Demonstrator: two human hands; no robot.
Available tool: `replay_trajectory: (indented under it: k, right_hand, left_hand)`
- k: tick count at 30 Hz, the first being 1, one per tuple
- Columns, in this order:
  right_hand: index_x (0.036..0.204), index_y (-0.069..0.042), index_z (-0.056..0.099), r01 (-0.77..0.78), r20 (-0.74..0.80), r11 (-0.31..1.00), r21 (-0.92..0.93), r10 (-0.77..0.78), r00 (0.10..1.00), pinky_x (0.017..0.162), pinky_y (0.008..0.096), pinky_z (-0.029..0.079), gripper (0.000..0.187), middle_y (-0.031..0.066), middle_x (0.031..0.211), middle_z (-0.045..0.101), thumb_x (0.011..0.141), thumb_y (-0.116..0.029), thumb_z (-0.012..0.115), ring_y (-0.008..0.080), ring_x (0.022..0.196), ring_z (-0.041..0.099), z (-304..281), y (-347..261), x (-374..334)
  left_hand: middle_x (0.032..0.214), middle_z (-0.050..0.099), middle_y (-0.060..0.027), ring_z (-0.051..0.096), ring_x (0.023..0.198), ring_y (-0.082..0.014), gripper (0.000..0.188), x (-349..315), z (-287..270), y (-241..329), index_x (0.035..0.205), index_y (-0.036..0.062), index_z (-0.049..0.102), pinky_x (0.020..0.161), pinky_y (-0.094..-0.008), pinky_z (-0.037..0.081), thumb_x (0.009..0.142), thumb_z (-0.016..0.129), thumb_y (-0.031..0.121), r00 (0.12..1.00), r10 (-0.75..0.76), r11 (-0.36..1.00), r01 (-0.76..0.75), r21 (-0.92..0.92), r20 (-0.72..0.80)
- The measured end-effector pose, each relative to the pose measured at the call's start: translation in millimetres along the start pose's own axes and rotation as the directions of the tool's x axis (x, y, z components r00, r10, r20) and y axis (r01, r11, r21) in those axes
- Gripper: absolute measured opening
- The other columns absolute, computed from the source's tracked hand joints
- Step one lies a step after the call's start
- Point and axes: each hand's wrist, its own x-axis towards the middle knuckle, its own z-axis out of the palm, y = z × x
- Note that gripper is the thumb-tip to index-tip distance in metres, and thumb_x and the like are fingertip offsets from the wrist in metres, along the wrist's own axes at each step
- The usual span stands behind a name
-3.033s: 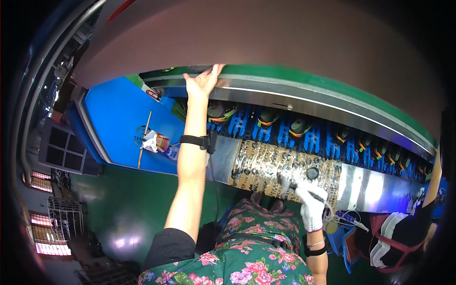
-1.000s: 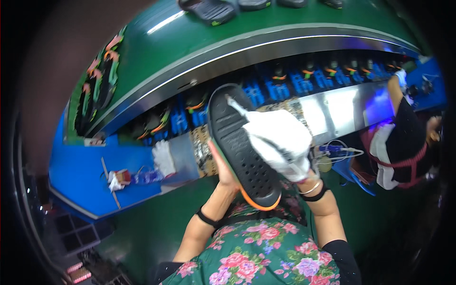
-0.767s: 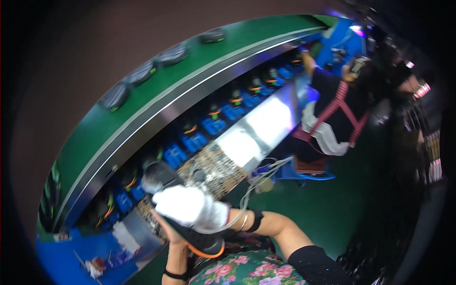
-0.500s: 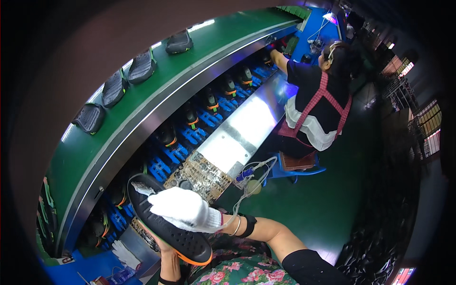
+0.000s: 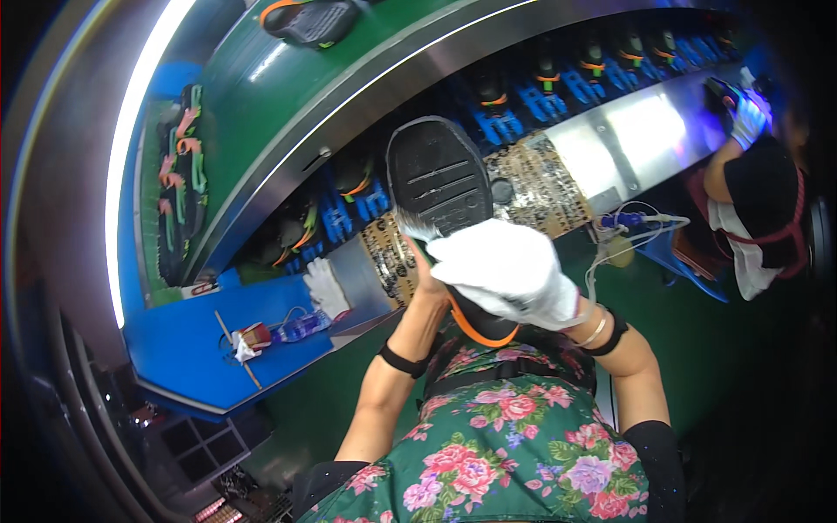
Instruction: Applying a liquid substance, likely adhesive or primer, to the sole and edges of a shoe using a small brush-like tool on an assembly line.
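A black shoe sole (image 5: 440, 174) with cut grooves and an orange rim at its near end is held up in front of me. My left hand (image 5: 425, 277), bare, grips its left edge, with most fingers hidden behind it. My right hand (image 5: 501, 268), in a white knitted glove, is closed over the near half of the sole. From its fingers a pale-bristled brush (image 5: 417, 227) sticks out, its bristles at the sole's left edge. The glove hides the handle.
Behind runs a metal-edged line with shoes on blue holders (image 5: 497, 126). A spare white glove (image 5: 326, 288) and a purple bottle (image 5: 301, 327) lie on the blue table (image 5: 174, 353). A co-worker (image 5: 750, 187) sits at the right. Another shoe part (image 5: 314, 22) rests on the green belt.
My view has swung left, bringing the blue table into sight. The sole now points away from me more upright, and the brush has shifted from its far end to its left edge.
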Motion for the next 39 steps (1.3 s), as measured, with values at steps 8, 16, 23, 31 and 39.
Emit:
replay_trajectory:
  k: [8,16,23,31,39]
  right_hand:
    - [0.121,-0.009,0.075,0.015,0.078,0.997,-0.076,-0.009,0.997,0.089,0.039,0.059,0.034,0.0116,0.121,0.075,0.088,-0.004,0.07,0.029,0.106,0.072,16.5,12.2,-7.1]
    - [0.118,-0.007,0.075,0.011,0.141,0.996,-0.086,0.002,0.99,0.092,0.0378,0.058,0.032,0.0111,0.118,0.076,0.086,-0.006,0.073,0.0295,0.105,0.073,6.1,7.2,4.6]
    - [0.109,-0.011,0.079,-0.052,0.092,0.994,0.101,0.042,0.995,0.086,0.0381,0.059,0.027,0.01,0.111,0.078,0.082,-0.005,0.078,0.0277,0.098,0.076,13.5,11.9,-3.8]
    - [0.121,-0.008,0.075,-0.035,0.164,0.984,0.173,0.007,0.986,0.088,0.0381,0.06,0.034,0.0132,0.124,0.074,0.087,-0.004,0.073,0.0296,0.109,0.072,26.7,7.3,-15.8]
    - [0.112,-0.009,0.079,-0.07,0.151,0.985,0.158,0.046,0.988,0.083,0.0382,0.06,0.031,0.0099,0.11,0.078,0.081,-0.005,0.079,0.0284,0.097,0.075,29.1,0.1,-12.7]
  left_hand:
    - [0.147,0.056,-0.0101,0.057,0.132,-0.0278,0.102,16.3,45.0,17.8,0.156,0.0134,0.042,0.115,-0.047,0.044,0.091,0.023,0.09,0.928,0.019,0.955,0.093,0.28,-0.373]
    - [0.142,0.06,-0.0155,0.063,0.124,-0.0317,0.114,11.9,48.1,32.4,0.153,0.009,0.044,0.105,-0.0467,0.054,0.084,0.024,0.097,0.864,0.066,0.944,0.107,0.311,-0.499]
    - [0.109,0.068,-0.0206,0.071,0.094,-0.0284,0.118,16.7,52.3,42.2,0.135,0.0018,0.055,0.08,-0.0419,0.061,0.077,0.03,0.101,0.974,0.111,0.955,-0.05,0.294,-0.196]
    - [0.102,0.067,-0.0192,0.069,0.092,-0.034,0.134,15.6,53.7,55.3,0.132,0.0008,0.057,0.084,-0.0492,0.06,0.062,0.028,0.111,0.973,0.02,0.996,-0.001,0.085,-0.228]
    - [0.109,0.064,-0.02,0.067,0.104,-0.0366,0.124,29.7,56.5,67.7,0.128,-0.0065,0.057,0.093,-0.0499,0.059,0.069,0.046,0.102,0.987,0.156,0.986,-0.154,0.059,-0.034]
